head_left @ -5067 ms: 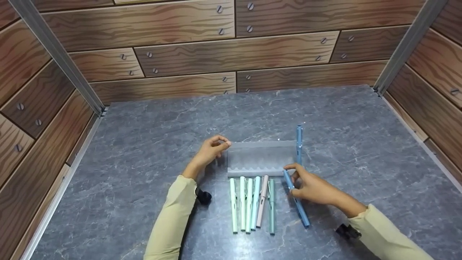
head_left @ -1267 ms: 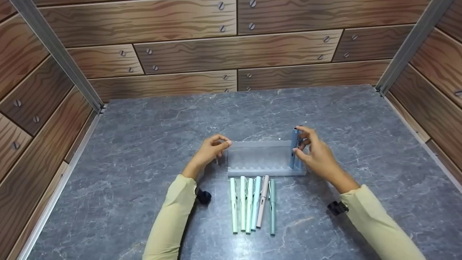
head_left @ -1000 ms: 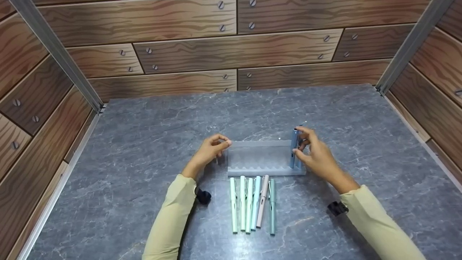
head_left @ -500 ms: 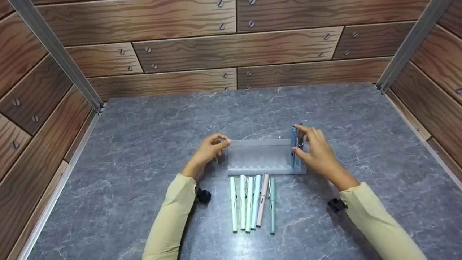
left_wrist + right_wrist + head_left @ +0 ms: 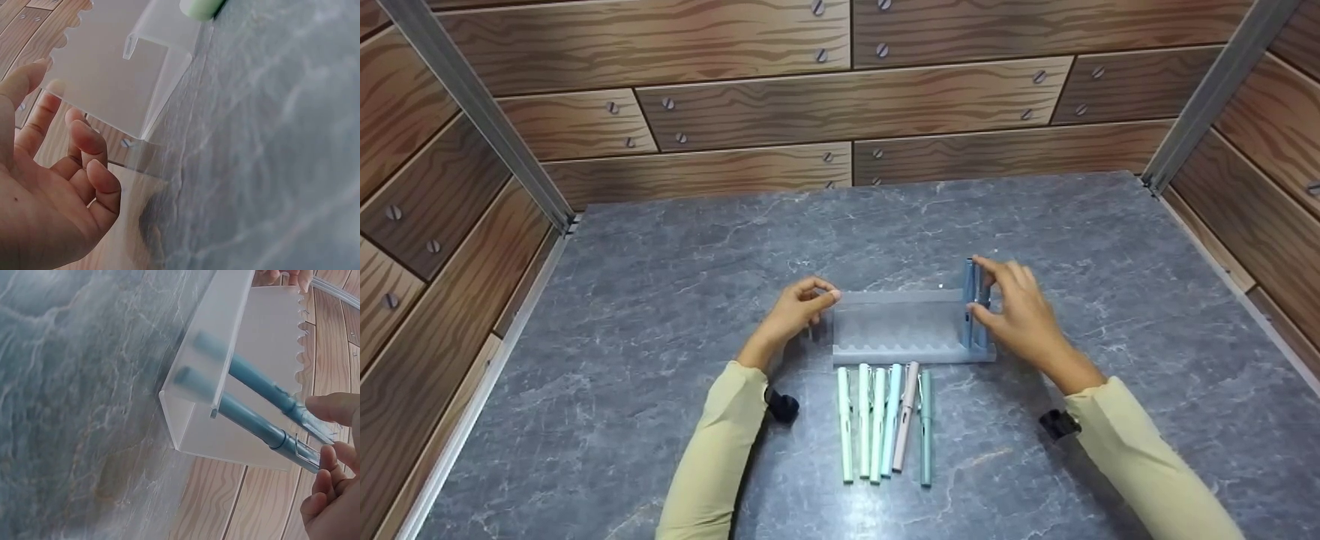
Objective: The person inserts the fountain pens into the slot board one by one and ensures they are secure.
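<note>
A frosted clear pen rack (image 5: 896,324) with a scalloped edge stands on the table. At its upper left corner, my left hand (image 5: 799,307) pinches the panel (image 5: 107,67) between thumb and index finger. Two blue pens lean side by side in the rack's right end. The left blue pen (image 5: 968,304) is between the thumb and index finger of my right hand (image 5: 1020,311), the index at its top. Beside it, the other blue pen (image 5: 247,419) sits close under the right hand's curled fingers. Both lower ends show through the rack's front lip (image 5: 202,354).
In front of the rack lie several pens: pale green ones (image 5: 845,427), a light blue one (image 5: 892,420), a mauve one (image 5: 906,420) and a dark green one (image 5: 926,431). Wood-patterned walls (image 5: 735,112) enclose the grey marbled table (image 5: 675,262).
The second blue pen was lifted from the table's front right and stood in the rack, left of the first. Lately it has shifted slightly upright. My left hand stays at the corner.
</note>
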Available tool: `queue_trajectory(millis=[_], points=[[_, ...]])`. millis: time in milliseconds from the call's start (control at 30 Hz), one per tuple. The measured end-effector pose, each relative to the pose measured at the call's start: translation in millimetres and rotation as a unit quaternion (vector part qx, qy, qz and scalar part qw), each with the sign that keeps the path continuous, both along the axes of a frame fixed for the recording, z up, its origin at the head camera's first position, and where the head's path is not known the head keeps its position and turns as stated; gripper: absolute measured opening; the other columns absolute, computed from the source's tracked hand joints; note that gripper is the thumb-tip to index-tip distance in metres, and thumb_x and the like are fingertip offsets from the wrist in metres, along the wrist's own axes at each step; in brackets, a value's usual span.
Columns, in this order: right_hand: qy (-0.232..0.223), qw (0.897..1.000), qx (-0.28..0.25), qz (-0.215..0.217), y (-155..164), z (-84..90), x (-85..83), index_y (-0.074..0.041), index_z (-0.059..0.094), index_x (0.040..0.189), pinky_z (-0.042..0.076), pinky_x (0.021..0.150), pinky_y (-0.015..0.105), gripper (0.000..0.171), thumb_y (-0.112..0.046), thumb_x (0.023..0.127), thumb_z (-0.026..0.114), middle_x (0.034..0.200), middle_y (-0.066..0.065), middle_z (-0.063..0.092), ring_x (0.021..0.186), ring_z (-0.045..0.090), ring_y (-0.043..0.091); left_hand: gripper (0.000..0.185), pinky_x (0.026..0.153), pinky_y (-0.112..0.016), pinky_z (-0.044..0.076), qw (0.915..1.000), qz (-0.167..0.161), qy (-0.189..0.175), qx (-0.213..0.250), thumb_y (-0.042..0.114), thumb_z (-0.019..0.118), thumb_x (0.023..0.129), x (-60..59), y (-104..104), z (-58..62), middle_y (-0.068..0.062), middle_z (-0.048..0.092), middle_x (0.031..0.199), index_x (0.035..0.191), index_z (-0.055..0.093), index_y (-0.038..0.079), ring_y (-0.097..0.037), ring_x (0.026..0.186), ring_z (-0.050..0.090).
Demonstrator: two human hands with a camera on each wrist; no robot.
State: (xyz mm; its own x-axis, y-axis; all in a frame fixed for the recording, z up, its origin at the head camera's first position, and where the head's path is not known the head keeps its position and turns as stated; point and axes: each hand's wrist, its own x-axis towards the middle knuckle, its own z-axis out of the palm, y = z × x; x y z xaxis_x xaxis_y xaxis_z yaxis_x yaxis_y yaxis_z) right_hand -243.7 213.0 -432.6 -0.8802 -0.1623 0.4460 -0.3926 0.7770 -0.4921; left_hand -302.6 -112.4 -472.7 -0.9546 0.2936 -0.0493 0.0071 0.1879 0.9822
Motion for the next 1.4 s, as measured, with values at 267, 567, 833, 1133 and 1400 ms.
queue_trajectory(millis=[267,567,833,1133,1400], points=[[0.006,1.000,-0.012,0.008,-0.6,-0.2,4.1,-0.004,0.050,0.135,0.035,0.073,0.035,0.067,-0.001,0.075,0.079,0.098,0.014,0.054,0.091,0.045,0.027,0.014,0.050,-0.025,0.037,1.0000,0.003,0.003,0.003,0.021,0.066,0.092,0.4,0.3,0.2,-0.002,0.051,0.070,0.101,0.065,0.009,-0.010,0.057,0.043],[0.004,1.000,-0.012,0.015,-2.9,1.7,14.2,-0.003,0.049,0.135,0.037,0.071,0.032,0.065,-0.005,0.077,0.080,0.098,0.013,0.053,0.085,0.044,0.021,0.012,0.056,-0.026,0.038,0.9999,-0.006,-0.001,0.011,0.020,0.064,0.093,1.1,-0.6,0.9,-0.005,0.057,0.079,0.100,0.065,0.010,-0.011,0.059,0.044],[-0.034,0.999,-0.027,0.023,-6.4,0.2,22.8,-0.002,0.046,0.137,0.036,0.068,0.027,0.067,-0.009,0.079,0.079,0.100,0.012,0.053,0.084,0.045,0.022,0.013,0.058,-0.027,0.039,0.9997,-0.016,-0.002,0.016,0.019,0.063,0.094,3.3,-1.5,5.1,-0.003,0.057,0.080,0.102,0.064,0.009,-0.012,0.060,0.043],[-0.079,0.995,-0.038,0.053,-9.8,-6.5,33.8,-0.002,0.042,0.139,0.041,0.071,0.030,0.070,-0.013,0.080,0.079,0.106,0.013,0.054,0.087,0.048,0.022,0.016,0.051,-0.027,0.037,0.9999,-0.010,-0.008,0.010,0.021,0.066,0.092,-0.8,-1.0,0.0,-0.002,0.052,0.072,0.102,0.064,0.008,-0.012,0.059,0.043],[-0.110,0.989,-0.051,0.079,-16.7,-10.1,42.9,-0.001,0.043,0.138,0.043,0.071,0.028,0.070,-0.014,0.080,0.079,0.107,0.012,0.055,0.084,0.048,0.016,0.015,0.053,-0.027,0.037,0.9999,-0.008,-0.004,0.011,0.020,0.065,0.093,0.0,-0.3,1.7,-0.001,0.052,0.071,0.101,0.064,0.007,-0.012,0.059,0.043]])
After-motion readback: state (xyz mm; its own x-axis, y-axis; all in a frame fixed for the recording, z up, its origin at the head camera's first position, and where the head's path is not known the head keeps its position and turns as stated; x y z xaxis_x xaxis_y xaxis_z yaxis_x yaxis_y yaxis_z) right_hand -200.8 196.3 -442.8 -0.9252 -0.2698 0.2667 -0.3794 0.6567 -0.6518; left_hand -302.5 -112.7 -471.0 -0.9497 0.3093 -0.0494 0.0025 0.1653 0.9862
